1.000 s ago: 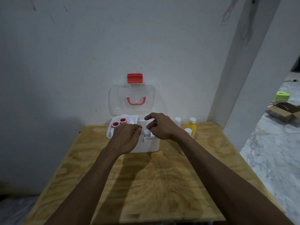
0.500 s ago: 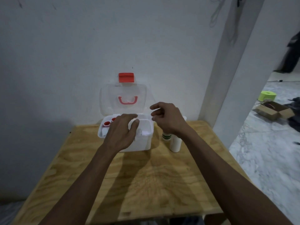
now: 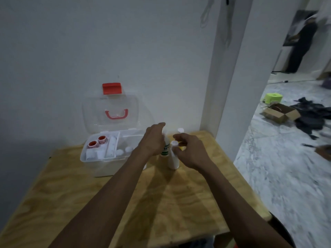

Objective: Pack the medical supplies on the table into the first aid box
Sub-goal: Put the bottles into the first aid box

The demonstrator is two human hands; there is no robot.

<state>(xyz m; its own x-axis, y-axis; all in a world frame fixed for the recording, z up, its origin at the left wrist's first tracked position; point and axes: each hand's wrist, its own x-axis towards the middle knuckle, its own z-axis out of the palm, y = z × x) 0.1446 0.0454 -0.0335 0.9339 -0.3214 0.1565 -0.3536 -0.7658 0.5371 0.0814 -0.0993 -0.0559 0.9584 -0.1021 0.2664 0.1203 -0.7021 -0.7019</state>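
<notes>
The white first aid box (image 3: 84, 156) stands open at the table's back left, its clear lid (image 3: 111, 111) against the wall. Inside are two red-capped jars (image 3: 97, 141) and white items. Right of the box stand a green-labelled white bottle (image 3: 165, 149), a plain white bottle (image 3: 173, 161) and, behind them, another white-capped bottle (image 3: 180, 130). My left hand (image 3: 154, 138) is against the green-labelled bottle's left side, fingers extended. My right hand (image 3: 189, 149) has its fingers curled around the plain bottle's cap, not clearly closed on it.
The plywood table (image 3: 161, 203) ends at a white pillar (image 3: 232, 68) on the right. On the floor beyond lie a cardboard box (image 3: 279, 113), a green object (image 3: 273, 98) and dark clothes (image 3: 311, 117). A person (image 3: 300, 38) stands far back.
Both hands left the box and moved right to the bottles. The view swung so the box now sits further left.
</notes>
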